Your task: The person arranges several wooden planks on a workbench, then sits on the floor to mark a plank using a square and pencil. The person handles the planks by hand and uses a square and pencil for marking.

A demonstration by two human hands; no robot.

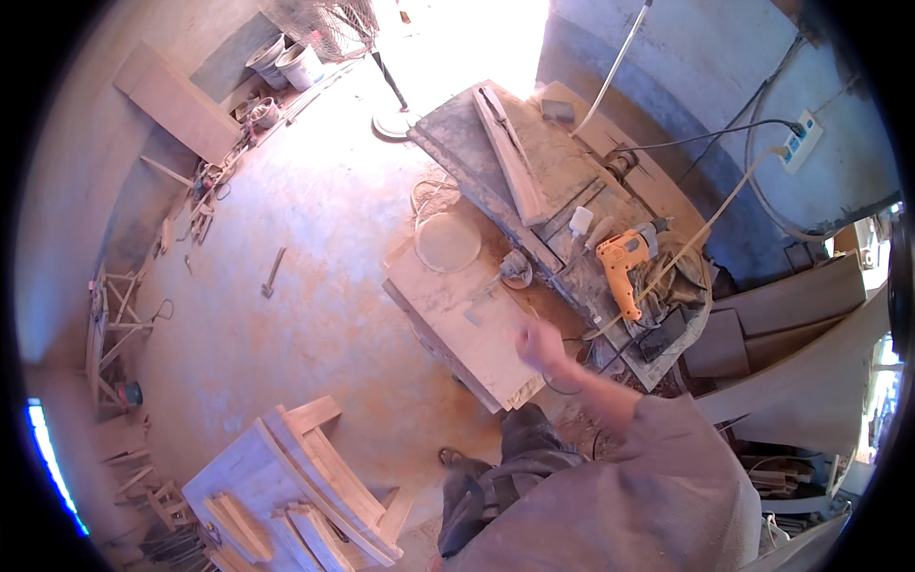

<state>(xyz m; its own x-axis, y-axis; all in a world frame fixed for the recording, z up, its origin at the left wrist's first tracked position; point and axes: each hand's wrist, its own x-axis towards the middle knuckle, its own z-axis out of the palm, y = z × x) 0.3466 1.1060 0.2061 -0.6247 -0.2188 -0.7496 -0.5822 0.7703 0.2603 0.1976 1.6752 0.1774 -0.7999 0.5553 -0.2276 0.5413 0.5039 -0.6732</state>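
Note:
My right hand (538, 345) is held over the near end of a low wooden bench (457, 329). It is slightly blurred and its fingers look curled closed; what they hold, if anything, is hidden. A round wooden disc (447, 242) lies at the bench's far end. Between the bench and the workbench sits a small dusty cup-like container (516, 270), nearest to my hand beyond the fingers. On the cluttered workbench (448, 124) to the right lies an orange power drill (621, 272), with a small white bottle (580, 221) beside it. My left hand does not show.
A hammer (274, 273) lies on the floor to the left. A wooden furniture piece (257, 477) with loose slats stands at lower left. Long wooden pieces (515, 162) rest on the workbench. Cords run to a wall power strip (803, 141). Boards (801, 296) lean at right.

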